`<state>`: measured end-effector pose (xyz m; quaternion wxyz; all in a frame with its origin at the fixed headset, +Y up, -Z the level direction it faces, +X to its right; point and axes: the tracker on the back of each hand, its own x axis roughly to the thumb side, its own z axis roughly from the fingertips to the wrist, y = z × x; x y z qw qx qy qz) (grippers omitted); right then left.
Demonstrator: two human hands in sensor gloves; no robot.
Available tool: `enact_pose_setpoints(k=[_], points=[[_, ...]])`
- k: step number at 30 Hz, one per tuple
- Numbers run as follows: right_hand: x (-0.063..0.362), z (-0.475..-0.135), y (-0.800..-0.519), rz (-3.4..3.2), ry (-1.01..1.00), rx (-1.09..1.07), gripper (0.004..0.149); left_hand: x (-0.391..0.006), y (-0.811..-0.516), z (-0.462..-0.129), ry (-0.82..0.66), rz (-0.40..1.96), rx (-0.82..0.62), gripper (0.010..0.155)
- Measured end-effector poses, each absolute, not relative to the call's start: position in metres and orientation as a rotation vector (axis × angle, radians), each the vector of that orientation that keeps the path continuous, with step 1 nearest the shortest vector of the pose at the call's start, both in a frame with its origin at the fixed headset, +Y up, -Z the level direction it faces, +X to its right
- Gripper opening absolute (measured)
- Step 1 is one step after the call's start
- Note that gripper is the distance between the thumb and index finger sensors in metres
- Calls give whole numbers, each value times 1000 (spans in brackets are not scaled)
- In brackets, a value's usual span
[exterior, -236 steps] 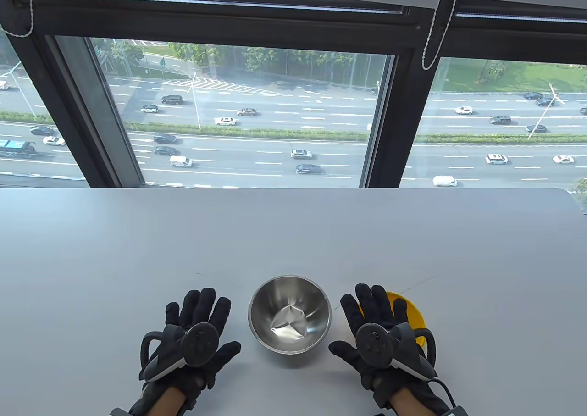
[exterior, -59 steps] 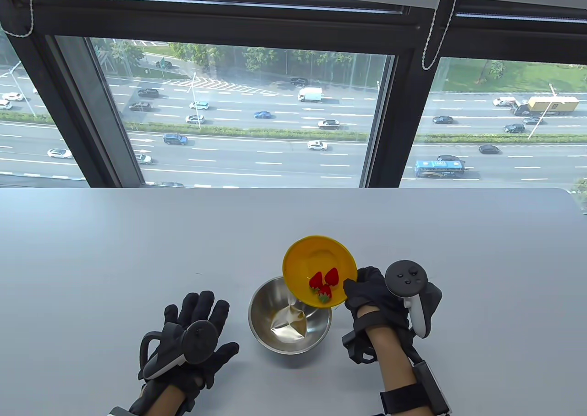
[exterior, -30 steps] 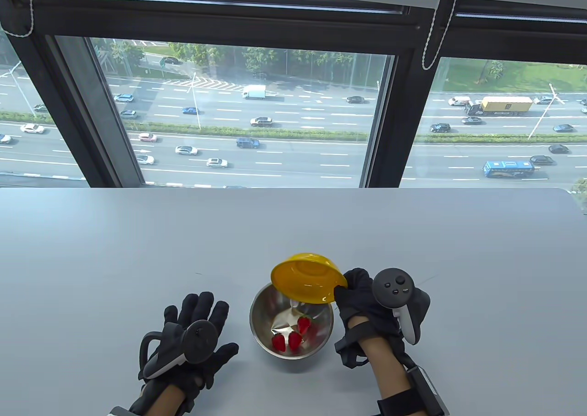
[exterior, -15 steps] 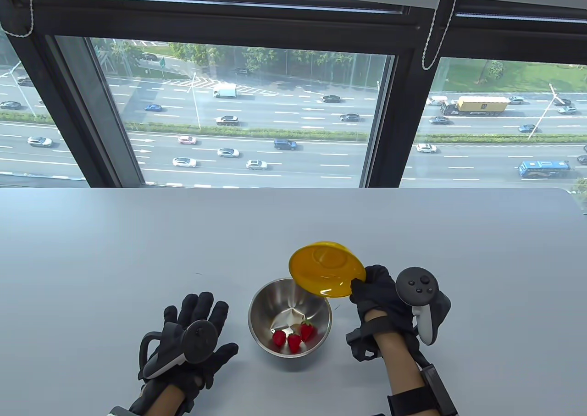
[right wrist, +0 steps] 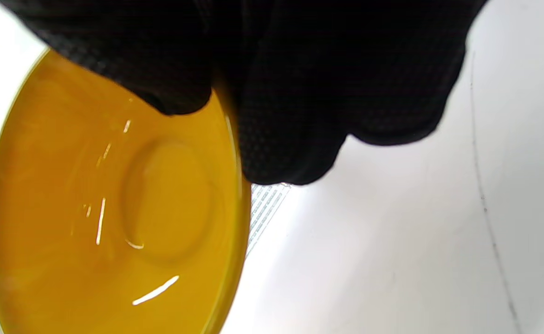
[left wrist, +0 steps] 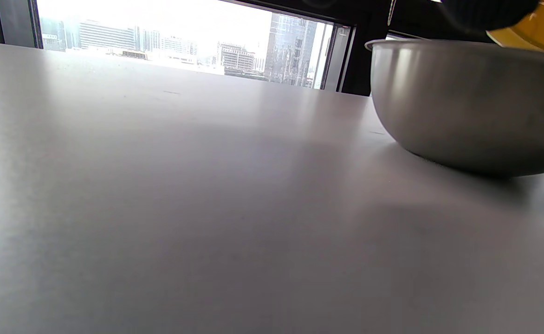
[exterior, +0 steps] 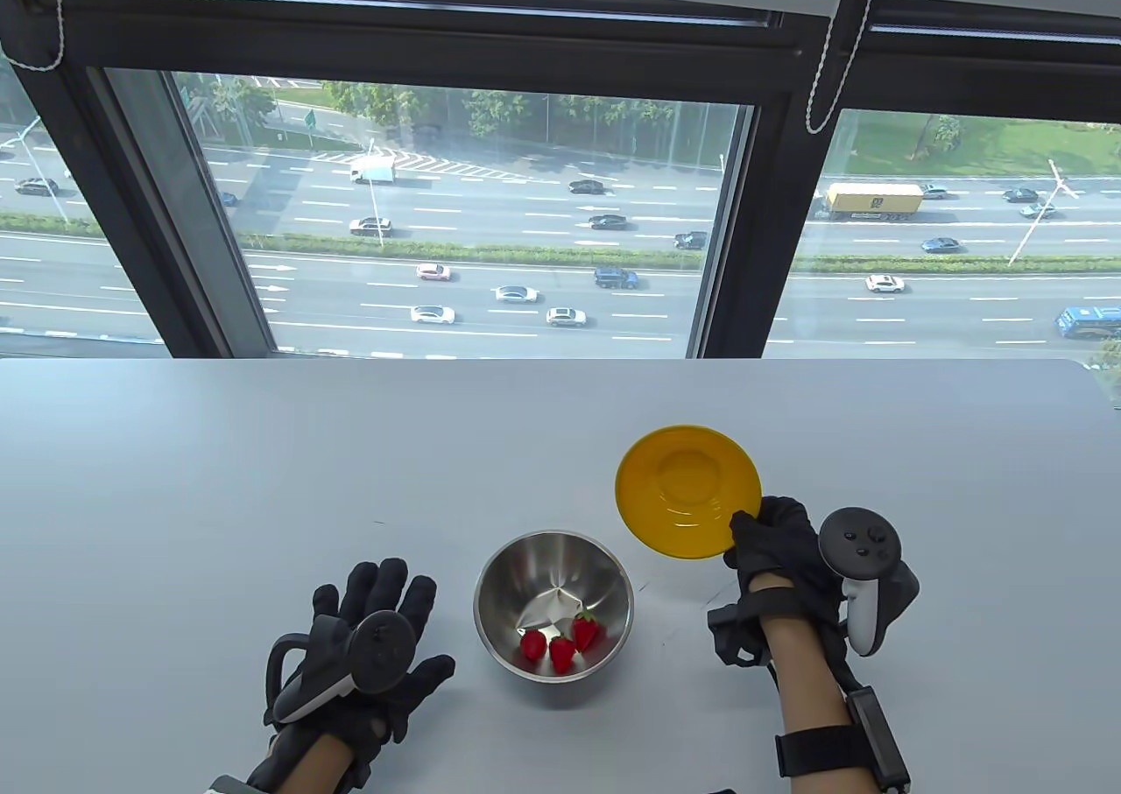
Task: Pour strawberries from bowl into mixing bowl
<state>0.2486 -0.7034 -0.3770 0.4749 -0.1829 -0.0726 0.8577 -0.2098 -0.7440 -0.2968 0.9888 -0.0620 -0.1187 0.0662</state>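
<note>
Three strawberries point(exterior: 561, 642) lie in the mixing bowl point(exterior: 613, 575).

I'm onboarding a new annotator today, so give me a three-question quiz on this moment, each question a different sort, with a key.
1. True or false: the yellow bowl has strawberries in it.
2. Which hand grips the yellow bowl? A) left hand B) right hand C) both
3. Fill in: the number of strawberries in the steel mixing bowl is ___.

Key:
1. False: its inside shows bare in the table view and the right wrist view.
2. B: it pinches the rim and holds the bowl tilted above the table, beside the mixing bowl; the left hand lies flat.
3. Three.
</note>
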Motion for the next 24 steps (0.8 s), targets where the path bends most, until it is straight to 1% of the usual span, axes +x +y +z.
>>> enact_pose_setpoints(k=[7, 12, 16, 19, 24], points=[[277, -383, -710, 2073, -212, -562, 50, -209, -744, -297, -243, 133, -123, 88], [300, -384, -714, 2034, -271, -683, 51, -210, -744, -297, -241, 138, -121, 88], [311, -387, -719, 2044, -294, -749, 54, -209, -744, -297, -242, 136, -121, 88], [318, -390, -725, 2032, -289, -790, 59, -209, -744, -297, -244, 132, -122, 88], [322, -398, -733, 2060, -296, -848, 63, -209, -745, -297, -241, 134, -119, 88]])
